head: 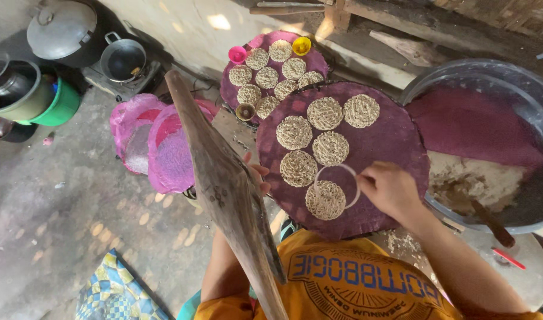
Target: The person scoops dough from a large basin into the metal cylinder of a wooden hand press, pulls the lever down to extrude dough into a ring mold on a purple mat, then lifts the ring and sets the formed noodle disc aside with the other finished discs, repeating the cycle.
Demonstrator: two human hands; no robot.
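My right hand (390, 191) pinches a thin round ring (338, 168) resting on a round purple tray (390, 142). The ring lies around the upper part of the nearest stringy noodle disc (326, 201). Several more pale noodle discs (324, 112) lie on the tray beyond it. My left hand (257, 173) is at the tray's left edge, mostly hidden behind a long dark wooden lever (224, 184) that rises toward the camera. Only its fingertips show, so its hold is unclear.
A second purple tray (230, 89) with several discs and small pink (237, 54), yellow (301, 45) and brown (245, 111) cups lies farther back. A large grey basin (520, 89) with purple cloth and dough stands right. Pink mesh trays (165, 148), pots (123, 59) and a green bucket (61, 106) sit left.
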